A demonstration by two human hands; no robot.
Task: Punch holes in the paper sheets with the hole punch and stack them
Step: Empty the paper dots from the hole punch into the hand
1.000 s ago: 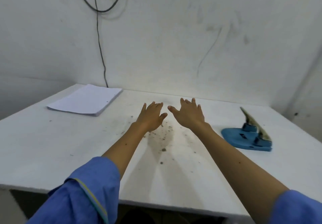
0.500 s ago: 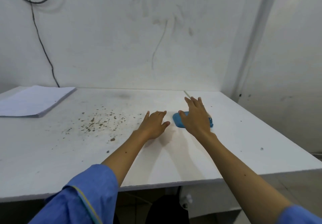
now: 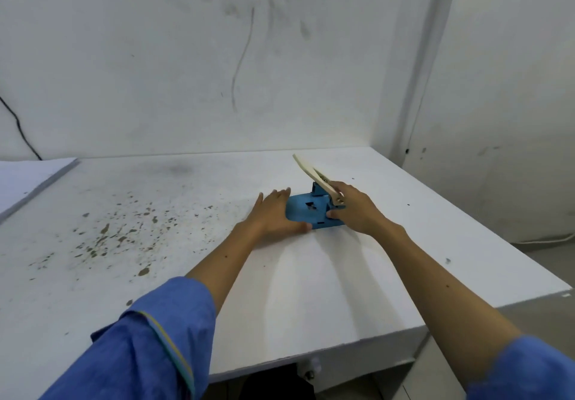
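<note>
Broadly, we see a white table (image 3: 311, 290) filling most of the view, set into the corner of stained white walls (image 3: 186, 57). A patch of dark brownish specks (image 3: 118, 238) is scattered over the left half of its top. At the far left edge lies the stack of paper sheets (image 3: 21, 185), flat on the table and well apart from both hands; only part of it falls within the picture. A thin black cable (image 3: 18, 129) runs down the wall behind it.

Our two forearms reach forward from blue sleeves (image 3: 149, 353) toward the far right part of the table, where the hole punch (image 3: 311, 213) sits. It has a blue base flat on the tabletop and a cream lever (image 3: 314, 175) that stands raised, slanting up and away to the left.

Our left hand (image 3: 273, 213) lies flat on the table with its fingers straight, against the left side of the blue base, the thumb running along the near edge. Our right hand (image 3: 354, 210) is at the right end of the punch, fingers curled over the hinge end of the lever and thumb tucked in against the base, so it grips the tool there. The hands are apart, with the punch between them.
</note>
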